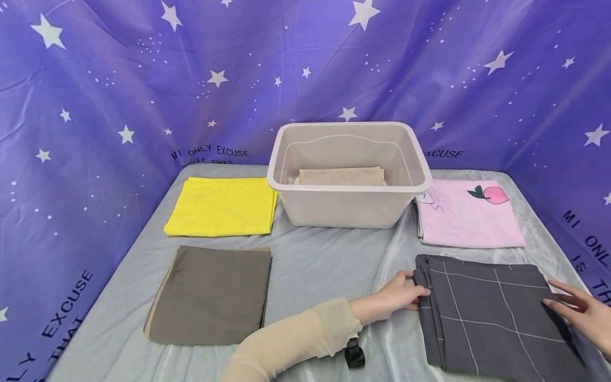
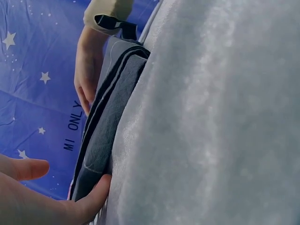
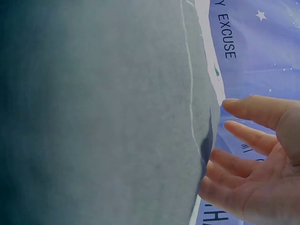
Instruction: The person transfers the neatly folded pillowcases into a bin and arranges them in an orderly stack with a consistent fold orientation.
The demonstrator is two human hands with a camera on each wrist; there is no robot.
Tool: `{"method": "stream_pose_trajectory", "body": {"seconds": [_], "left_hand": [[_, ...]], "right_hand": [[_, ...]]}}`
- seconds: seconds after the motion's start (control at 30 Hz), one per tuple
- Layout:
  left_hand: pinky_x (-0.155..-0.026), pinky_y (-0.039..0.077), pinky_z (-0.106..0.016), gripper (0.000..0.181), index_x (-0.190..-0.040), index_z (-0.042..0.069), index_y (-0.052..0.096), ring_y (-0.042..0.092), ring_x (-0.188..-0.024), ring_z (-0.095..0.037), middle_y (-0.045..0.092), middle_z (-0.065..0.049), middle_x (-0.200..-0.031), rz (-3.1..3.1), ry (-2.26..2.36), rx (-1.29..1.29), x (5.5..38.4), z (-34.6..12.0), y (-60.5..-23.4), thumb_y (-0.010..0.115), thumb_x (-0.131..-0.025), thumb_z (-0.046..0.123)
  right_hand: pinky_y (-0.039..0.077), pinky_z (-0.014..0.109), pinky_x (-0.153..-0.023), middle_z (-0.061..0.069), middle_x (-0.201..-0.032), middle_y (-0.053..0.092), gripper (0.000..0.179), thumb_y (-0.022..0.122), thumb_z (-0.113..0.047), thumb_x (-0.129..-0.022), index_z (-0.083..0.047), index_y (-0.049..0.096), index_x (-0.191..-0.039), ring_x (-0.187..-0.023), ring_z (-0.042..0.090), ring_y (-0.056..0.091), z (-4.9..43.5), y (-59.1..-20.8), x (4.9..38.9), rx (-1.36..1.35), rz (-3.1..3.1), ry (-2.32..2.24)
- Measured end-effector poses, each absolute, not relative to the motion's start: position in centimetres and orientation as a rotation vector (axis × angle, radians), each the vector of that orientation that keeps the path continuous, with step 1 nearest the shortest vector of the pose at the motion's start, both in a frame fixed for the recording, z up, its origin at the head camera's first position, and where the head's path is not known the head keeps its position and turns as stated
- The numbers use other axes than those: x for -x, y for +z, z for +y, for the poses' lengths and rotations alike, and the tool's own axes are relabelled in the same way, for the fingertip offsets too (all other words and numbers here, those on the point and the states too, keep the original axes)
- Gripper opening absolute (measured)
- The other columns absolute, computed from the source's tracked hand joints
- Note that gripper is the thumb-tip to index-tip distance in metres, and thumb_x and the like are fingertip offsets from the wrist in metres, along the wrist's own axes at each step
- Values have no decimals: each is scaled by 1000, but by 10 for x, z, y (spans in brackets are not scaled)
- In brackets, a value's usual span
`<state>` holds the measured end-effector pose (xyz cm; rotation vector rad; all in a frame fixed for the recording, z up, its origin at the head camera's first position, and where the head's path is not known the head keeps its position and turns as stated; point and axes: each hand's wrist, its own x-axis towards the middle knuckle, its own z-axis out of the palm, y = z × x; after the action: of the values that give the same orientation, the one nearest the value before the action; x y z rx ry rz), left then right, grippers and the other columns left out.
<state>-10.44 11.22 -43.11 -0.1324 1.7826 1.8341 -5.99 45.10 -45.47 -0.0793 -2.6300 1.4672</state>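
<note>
A folded dark grey cloth (image 1: 496,313) with thin white check lines lies at the front right of the table. My left hand (image 1: 398,294) is at its left folded edge; in the left wrist view one finger (image 2: 96,199) touches the low side of the fold, and another digit stands apart above. At the opposite edge is my right hand (image 1: 584,315), fingers spread and fairly straight. The right wrist view shows its fingertips (image 3: 213,176) right at the cloth's rim, not curled round it.
A beige plastic bin (image 1: 341,207) with a folded beige cloth (image 1: 341,176) inside stands at the back centre. Folded cloths lie around: yellow (image 1: 221,207) back left, brown (image 1: 215,297) front left, pink (image 1: 477,223) back right. A purple starred curtain (image 1: 305,53) surrounds the grey-covered table (image 1: 329,265).
</note>
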Motion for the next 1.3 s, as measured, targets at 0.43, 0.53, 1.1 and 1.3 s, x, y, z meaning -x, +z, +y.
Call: {"method": "stream_pose_trajectory", "body": {"seconds": [0.43,0.53,1.1,1.3], "left_hand": [[-58,44,-29,48,-113,13,41,52,-65,-14,56,-2,-79,1802,1858,203,100,127,-433,65,-74,4],[-61,47,-33,49,-115,13,39,56,-70,-17,57,-4,-82,1770,1879,204,101,129,-436,64,-75,3],[-81,42,-30,54,-117,9,39,54,-92,-20,56,-6,-99,1920,1828,200,98,136,-437,67,-72,-1],[-85,39,-33,55,-115,9,40,50,-99,-23,52,-7,-102,1947,1832,235,98,138,-437,67,-70,-6]], "right_hand": [[36,15,-43,-37,-77,44,61,62,-3,-79,-58,48,-99,-66,-20,42,449,-453,60,169,-2701,1352],[37,13,-44,-39,-79,43,59,63,-4,-78,-56,50,-103,-68,-23,40,453,-457,60,172,-2701,1356],[40,18,-43,-35,-71,48,62,66,-10,-78,-63,44,-100,-58,-13,46,447,-447,59,269,-2805,1287],[42,21,-41,-27,-61,55,67,62,-2,-79,-64,43,-98,-46,1,53,444,-447,58,268,-2781,1413]]}}
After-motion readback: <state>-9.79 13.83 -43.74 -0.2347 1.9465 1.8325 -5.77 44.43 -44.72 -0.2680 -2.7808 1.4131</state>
